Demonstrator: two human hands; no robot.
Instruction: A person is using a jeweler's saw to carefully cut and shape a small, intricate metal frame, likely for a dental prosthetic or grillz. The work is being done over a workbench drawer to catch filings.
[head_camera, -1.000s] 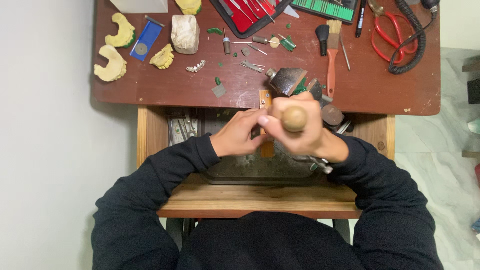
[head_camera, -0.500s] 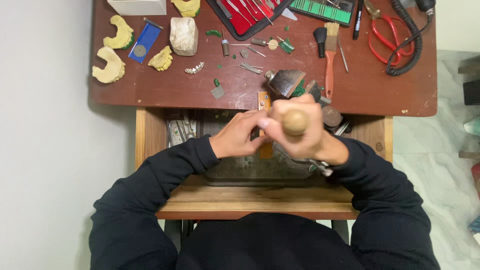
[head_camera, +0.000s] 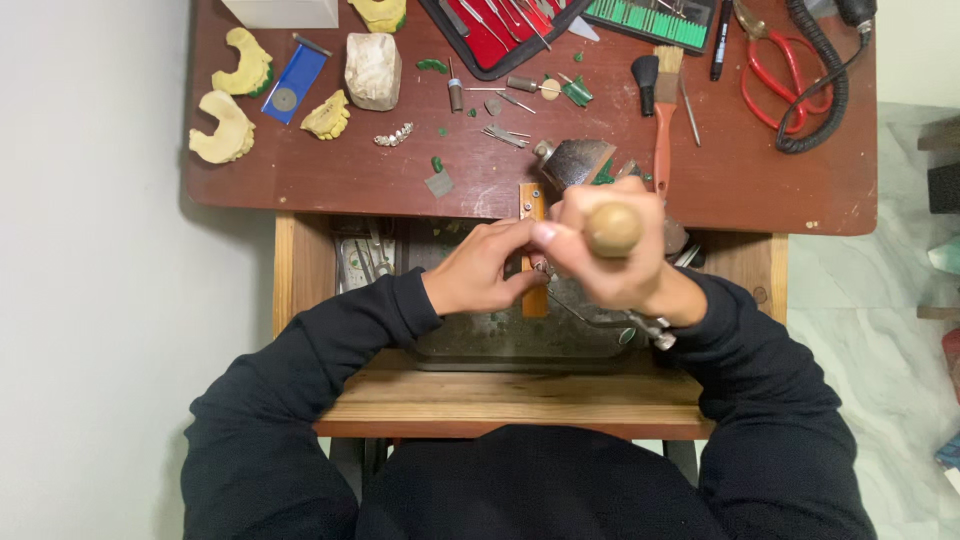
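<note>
Wooden-handled tool (head_camera: 612, 229): at the desk's 6 o'clock edge, round butt end facing up.
Right hand (head_camera: 618, 262): fist closed around the tool.
Left hand (head_camera: 482, 270): fingers pinched on something too small to tell, against the wooden peg (head_camera: 534, 203).
Brush (head_camera: 664, 120): 1 o'clock of the hands.

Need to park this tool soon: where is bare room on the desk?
Bare reddish-brown wooden desktop lies below the yellow plaster dental casts, and at the right below the red-handled scissors. Crowded: the middle, around the red instrument case and orange-handled brush.
</note>
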